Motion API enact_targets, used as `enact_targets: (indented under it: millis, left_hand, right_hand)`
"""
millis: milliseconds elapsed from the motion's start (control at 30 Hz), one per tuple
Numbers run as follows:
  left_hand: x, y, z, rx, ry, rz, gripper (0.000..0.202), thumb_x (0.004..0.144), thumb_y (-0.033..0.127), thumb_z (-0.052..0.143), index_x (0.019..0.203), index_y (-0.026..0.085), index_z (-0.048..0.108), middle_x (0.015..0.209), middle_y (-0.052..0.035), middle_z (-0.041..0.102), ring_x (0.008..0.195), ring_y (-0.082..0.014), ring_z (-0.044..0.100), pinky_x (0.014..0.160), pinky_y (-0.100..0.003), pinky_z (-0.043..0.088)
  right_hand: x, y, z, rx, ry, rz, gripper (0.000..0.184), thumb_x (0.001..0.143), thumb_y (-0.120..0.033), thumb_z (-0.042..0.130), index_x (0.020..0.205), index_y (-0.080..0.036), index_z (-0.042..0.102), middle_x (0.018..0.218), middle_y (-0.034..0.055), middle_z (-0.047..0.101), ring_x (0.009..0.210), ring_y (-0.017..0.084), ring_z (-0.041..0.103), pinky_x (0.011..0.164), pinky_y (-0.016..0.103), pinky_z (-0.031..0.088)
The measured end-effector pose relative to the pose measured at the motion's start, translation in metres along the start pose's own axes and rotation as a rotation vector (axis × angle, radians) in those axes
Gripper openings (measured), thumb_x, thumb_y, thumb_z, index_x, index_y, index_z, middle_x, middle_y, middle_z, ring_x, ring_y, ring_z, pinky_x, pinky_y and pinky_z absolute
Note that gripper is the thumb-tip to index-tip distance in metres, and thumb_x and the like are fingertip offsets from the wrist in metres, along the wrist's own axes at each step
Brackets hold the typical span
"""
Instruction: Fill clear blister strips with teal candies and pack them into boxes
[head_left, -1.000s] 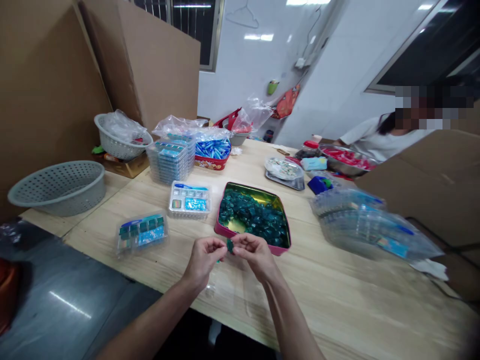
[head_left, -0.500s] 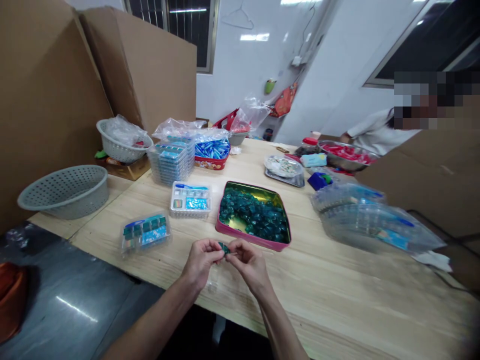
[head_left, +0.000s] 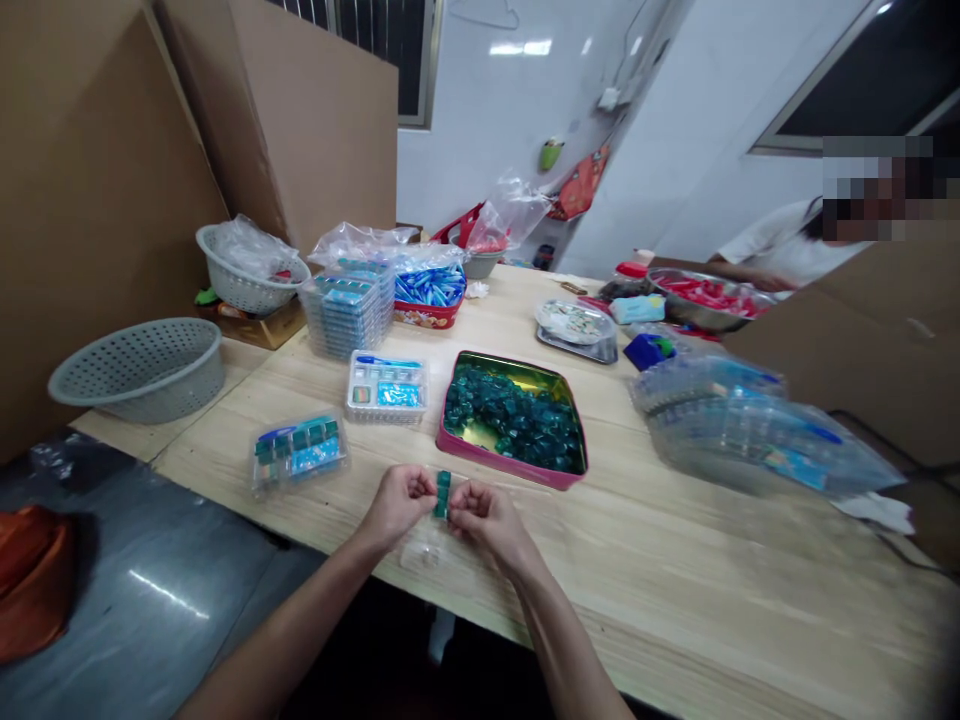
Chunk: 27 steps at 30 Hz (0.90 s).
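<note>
Between my hands a short dark-green strip of small square pieces (head_left: 443,494) stands roughly upright. My left hand (head_left: 401,505) is closed in a pinch at its left edge, and my right hand (head_left: 486,518) pinches its lower right side. Clear plastic (head_left: 421,552) lies on the wood under my hands, its shape hard to make out. Just beyond is a pink-rimmed tin (head_left: 510,467) holding many loose dark-green pieces (head_left: 517,415). To the left, a clear filled pack (head_left: 300,455) contains green pieces, a blue pen-like item and a blue packet.
Clear trays (head_left: 388,410) sit left of the tin, with a taller stack (head_left: 346,318) behind. A grey basket (head_left: 142,385) stands at the left table edge. Bagged clear trays (head_left: 765,445) lie on the right. Across the table, a person in a white sleeve (head_left: 772,240) is near a metal bowl (head_left: 694,315).
The green piece between my fingers now shows as an upright strip, with my hands slightly farther apart. The camera view has shifted a little.
</note>
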<state>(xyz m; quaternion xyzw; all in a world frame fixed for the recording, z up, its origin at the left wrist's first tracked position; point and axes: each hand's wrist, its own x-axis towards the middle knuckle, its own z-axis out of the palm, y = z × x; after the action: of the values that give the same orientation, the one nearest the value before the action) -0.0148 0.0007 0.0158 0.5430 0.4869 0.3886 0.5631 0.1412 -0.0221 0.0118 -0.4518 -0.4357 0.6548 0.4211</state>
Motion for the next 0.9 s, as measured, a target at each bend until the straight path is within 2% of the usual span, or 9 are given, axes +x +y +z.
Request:
enact_targets:
  millis: [100, 267, 400, 567, 767, 900]
  left_hand:
    - [0.008, -0.009, 0.002, 0.209, -0.004, 0.033, 0.008, 0.055, 0.008, 0.052, 0.058, 0.015, 0.055, 0.053, 0.003, 0.053, 0.051, -0.0097, 0.05, 0.051, -0.02, 0.037]
    - [0.009, -0.009, 0.007, 0.366, 0.034, 0.071, 0.015, 0.056, 0.004, 0.051, 0.055, 0.017, 0.056, 0.05, 0.0047, 0.049, 0.052, -0.0107, 0.045, 0.053, -0.022, 0.033]
    - [0.001, -0.007, 0.009, 0.487, 0.05, 0.121, 0.019, 0.06, 0.001, 0.049, 0.059, 0.017, 0.058, 0.055, 0.0029, 0.051, 0.057, -0.0127, 0.047, 0.058, -0.024, 0.032]
    - [-0.002, -0.013, 0.011, 0.647, 0.006, 0.157, 0.02, 0.067, 0.0, 0.044, 0.066, 0.016, 0.057, 0.061, -0.0006, 0.056, 0.061, -0.0149, 0.052, 0.058, -0.024, 0.032]
    - [-0.008, -0.012, 0.009, 0.497, -0.01, 0.231, 0.013, 0.075, 0.011, 0.049, 0.071, 0.017, 0.06, 0.071, -0.002, 0.057, 0.065, -0.0149, 0.053, 0.06, -0.023, 0.037]
    - [-0.013, -0.011, 0.007, 0.461, -0.029, 0.258, 0.004, 0.072, 0.017, 0.058, 0.073, 0.017, 0.062, 0.073, -0.0013, 0.054, 0.062, -0.0136, 0.051, 0.056, -0.023, 0.036]
  right_hand:
    - [0.003, 0.013, 0.002, -0.21, 0.046, -0.056, 0.012, 0.059, -0.015, 0.06, 0.063, -0.019, 0.05, 0.05, -0.0058, 0.053, 0.044, 0.009, 0.048, 0.044, 0.019, 0.035]
    - [0.004, 0.023, 0.002, -0.602, 0.168, -0.195, 0.009, 0.061, -0.01, 0.048, 0.064, -0.019, 0.05, 0.055, -0.0037, 0.052, 0.051, 0.011, 0.049, 0.048, 0.02, 0.035]
    - [0.001, 0.014, 0.008, -0.735, 0.179, -0.236, 0.013, 0.067, -0.011, 0.046, 0.069, -0.018, 0.057, 0.061, -0.0012, 0.058, 0.055, 0.013, 0.053, 0.053, 0.022, 0.037]
    - [-0.005, -0.001, 0.016, -0.93, 0.212, -0.236, 0.013, 0.067, -0.01, 0.052, 0.064, -0.018, 0.061, 0.062, 0.0018, 0.061, 0.059, 0.016, 0.055, 0.057, 0.024, 0.037]
    - [-0.013, 0.003, 0.016, -0.9, 0.175, -0.316, 0.02, 0.075, -0.01, 0.05, 0.068, -0.02, 0.066, 0.069, 0.0033, 0.068, 0.063, 0.017, 0.06, 0.06, 0.024, 0.039]
    - [-0.008, -0.004, -0.009, -0.859, 0.105, -0.281, 0.018, 0.075, -0.011, 0.051, 0.07, -0.018, 0.067, 0.061, 0.0011, 0.066, 0.056, 0.016, 0.059, 0.053, 0.023, 0.039]
